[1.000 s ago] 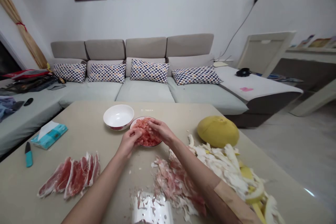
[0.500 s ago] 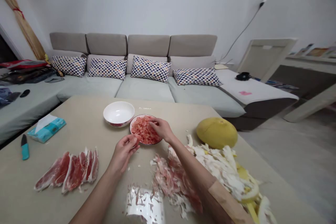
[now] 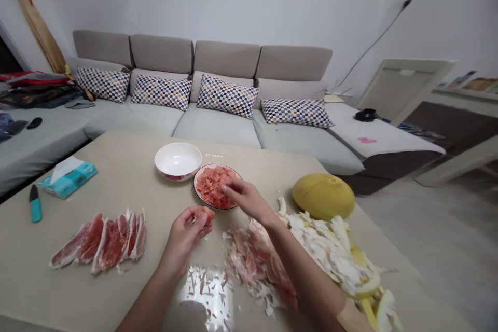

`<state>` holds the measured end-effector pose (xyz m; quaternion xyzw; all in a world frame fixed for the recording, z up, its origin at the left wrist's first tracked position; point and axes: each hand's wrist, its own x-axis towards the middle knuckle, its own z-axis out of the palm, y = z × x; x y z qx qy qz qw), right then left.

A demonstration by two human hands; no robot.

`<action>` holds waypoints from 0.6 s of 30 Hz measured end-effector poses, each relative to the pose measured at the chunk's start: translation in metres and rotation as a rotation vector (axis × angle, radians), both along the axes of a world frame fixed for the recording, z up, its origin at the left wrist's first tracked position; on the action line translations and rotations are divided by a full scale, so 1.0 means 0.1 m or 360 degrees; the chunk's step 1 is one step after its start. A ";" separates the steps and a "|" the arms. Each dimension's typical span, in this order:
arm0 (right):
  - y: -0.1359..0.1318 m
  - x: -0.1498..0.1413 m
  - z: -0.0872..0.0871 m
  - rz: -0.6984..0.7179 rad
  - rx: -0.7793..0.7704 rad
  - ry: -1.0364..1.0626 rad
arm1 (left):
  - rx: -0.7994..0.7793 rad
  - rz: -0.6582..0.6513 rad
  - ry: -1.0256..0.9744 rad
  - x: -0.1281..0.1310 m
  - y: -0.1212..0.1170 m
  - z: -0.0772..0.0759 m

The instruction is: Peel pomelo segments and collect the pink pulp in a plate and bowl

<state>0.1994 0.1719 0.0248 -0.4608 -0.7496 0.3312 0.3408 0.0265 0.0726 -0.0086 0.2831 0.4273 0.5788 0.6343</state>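
My left hand [image 3: 190,233] pinches a pinkish-red piece of pomelo flesh [image 3: 206,213] between thumb and fingers, just in front of the plate. Over the right part of the dark-rimmed plate [image 3: 199,201] is my right hand [image 3: 245,196], its thumb and fingertips drawn together. Whether a bit of flesh is between them is hidden. Red pomelo pulp [image 3: 213,182] is heaped on the plate. Below my right forearm lies a pile of peeled pinkish membranes [image 3: 252,259], partly covered by the arm. Several unpeeled pomelo segments [image 3: 107,244] lie in a row on the left.
A white bowl [image 3: 178,160] stands behind and left of the plate. On the right are a whole yellow pomelo [image 3: 323,196] and white peel scraps [image 3: 319,241]. A tissue pack [image 3: 69,179] and a teal-handled knife [image 3: 35,205] lie at the table's left. A sofa [image 3: 218,127] stands beyond.
My right hand has moved slightly right and down from the pulp's middle. The left hand, with its pomelo piece, sits slightly farther from the plate. The view has tilted down a little.
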 end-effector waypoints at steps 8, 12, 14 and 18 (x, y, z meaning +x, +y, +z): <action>-0.51 -0.12 0.03 0.0225 -0.0317 0.0171 | 0.0172 -0.0074 0.0393 -0.02 0.08 0.00; -0.49 -0.14 0.01 0.0243 -0.0486 0.0293 | 0.0229 -0.0087 0.0498 -0.07 0.05 0.04; -0.48 -0.14 -0.01 0.0299 -0.0601 0.0376 | 0.0235 -0.0110 0.0472 -0.09 0.04 0.05; -0.47 -0.15 -0.02 0.0377 -0.0785 0.0456 | 0.0201 -0.0163 0.0415 -0.11 0.03 0.07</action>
